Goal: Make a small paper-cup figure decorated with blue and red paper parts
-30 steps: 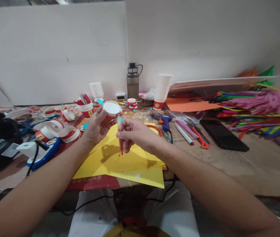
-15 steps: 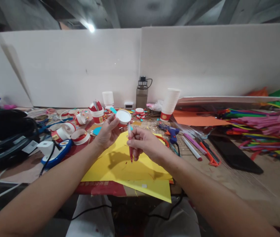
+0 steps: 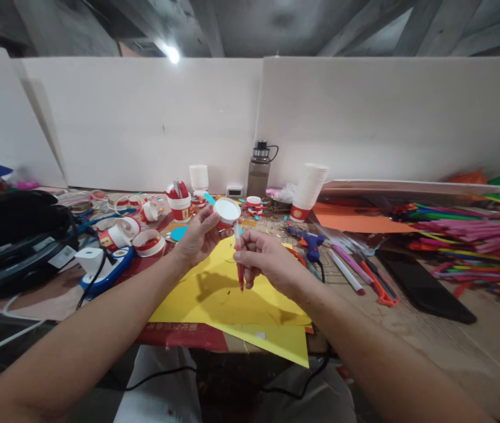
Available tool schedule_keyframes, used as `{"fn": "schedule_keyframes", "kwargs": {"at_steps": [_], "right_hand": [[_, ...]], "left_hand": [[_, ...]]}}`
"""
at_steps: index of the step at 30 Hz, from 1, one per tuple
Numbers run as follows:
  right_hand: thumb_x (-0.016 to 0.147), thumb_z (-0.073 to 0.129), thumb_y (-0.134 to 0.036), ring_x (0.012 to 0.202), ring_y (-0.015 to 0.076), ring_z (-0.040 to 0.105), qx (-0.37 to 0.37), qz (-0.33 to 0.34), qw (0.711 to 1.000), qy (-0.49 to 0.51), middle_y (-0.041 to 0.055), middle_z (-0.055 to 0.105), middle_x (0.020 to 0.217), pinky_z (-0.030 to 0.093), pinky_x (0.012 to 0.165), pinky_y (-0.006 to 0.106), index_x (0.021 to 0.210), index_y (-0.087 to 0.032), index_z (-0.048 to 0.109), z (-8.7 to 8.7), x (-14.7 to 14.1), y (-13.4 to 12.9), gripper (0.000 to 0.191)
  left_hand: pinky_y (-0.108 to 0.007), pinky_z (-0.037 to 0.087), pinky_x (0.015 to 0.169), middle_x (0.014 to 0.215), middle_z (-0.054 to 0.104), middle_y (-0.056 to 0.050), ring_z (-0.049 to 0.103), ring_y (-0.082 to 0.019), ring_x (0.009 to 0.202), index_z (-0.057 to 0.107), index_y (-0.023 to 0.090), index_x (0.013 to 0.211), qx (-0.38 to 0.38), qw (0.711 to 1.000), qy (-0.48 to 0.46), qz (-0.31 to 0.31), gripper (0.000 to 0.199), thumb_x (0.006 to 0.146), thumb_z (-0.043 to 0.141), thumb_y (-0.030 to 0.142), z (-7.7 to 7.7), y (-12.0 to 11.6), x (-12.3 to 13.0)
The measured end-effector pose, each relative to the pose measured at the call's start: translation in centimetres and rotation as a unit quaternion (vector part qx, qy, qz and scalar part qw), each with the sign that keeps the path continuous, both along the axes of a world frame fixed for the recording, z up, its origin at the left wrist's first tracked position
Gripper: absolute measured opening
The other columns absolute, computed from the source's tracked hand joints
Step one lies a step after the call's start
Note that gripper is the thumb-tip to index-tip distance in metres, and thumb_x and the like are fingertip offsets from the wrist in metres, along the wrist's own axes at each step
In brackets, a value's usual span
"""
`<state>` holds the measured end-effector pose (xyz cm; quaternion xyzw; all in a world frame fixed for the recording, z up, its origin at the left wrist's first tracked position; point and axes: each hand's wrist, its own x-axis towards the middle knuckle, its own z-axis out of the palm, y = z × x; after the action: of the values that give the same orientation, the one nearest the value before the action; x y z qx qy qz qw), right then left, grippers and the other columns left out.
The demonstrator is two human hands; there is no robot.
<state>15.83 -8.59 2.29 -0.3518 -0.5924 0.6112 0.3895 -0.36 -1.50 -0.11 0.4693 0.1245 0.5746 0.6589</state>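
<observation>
My left hand [image 3: 201, 236] is closed on a small round paper cup piece [image 3: 227, 210], white on top with a red side and a blue strip sticking out at its upper left. Just right of it, my right hand [image 3: 261, 258] grips a red marker [image 3: 240, 271], which stands nearly upright with its pale end near the cup piece. Both hands are above yellow paper [image 3: 214, 294] on the table.
At the back stand a bottle [image 3: 259, 170], stacked paper cups [image 3: 309, 191] and a cup of markers [image 3: 179, 205]. A glue gun [image 3: 314, 244], pens and a phone [image 3: 423, 285] lie right. Cut cup rings [image 3: 148, 242] and a blue-white device [image 3: 106, 270] lie left.
The whole view has shifted slightly, so everything appears a little further right and lower. Both hands keep their holds on the cup piece and marker.
</observation>
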Motion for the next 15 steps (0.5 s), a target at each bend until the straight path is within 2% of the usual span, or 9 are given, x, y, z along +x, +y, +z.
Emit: {"fn": "schedule_keyframes", "kwargs": {"at_steps": [9,15], "right_hand": [[0.074,0.062,-0.021,0.037,0.0097,0.056,-0.001,0.010,1.000,-0.008,-0.0045,0.062,0.050,0.047,0.039,0.018,0.080,-0.021,0.044,0.26,-0.01,-0.11,0.019],[0.072,0.063,-0.022,0.037,0.0090,0.055,-0.007,0.007,1.000,-0.018,-0.0050,0.062,0.050,0.047,0.039,0.018,0.080,-0.021,0.044,0.36,-0.07,-0.23,0.021]], "left_hand": [[-0.030,0.058,0.076,0.096,0.073,-0.005,0.070,-0.019,0.089,0.066,0.017,0.099,-0.002,1.000,-0.006,-0.010,0.038,0.069,0.080,0.036,-0.18,0.03,0.05],[-0.028,0.058,0.073,0.099,0.073,-0.005,0.071,-0.020,0.088,0.066,0.016,0.100,-0.007,1.000,-0.008,-0.013,0.040,0.069,0.080,0.038,-0.23,0.14,0.01]]}}
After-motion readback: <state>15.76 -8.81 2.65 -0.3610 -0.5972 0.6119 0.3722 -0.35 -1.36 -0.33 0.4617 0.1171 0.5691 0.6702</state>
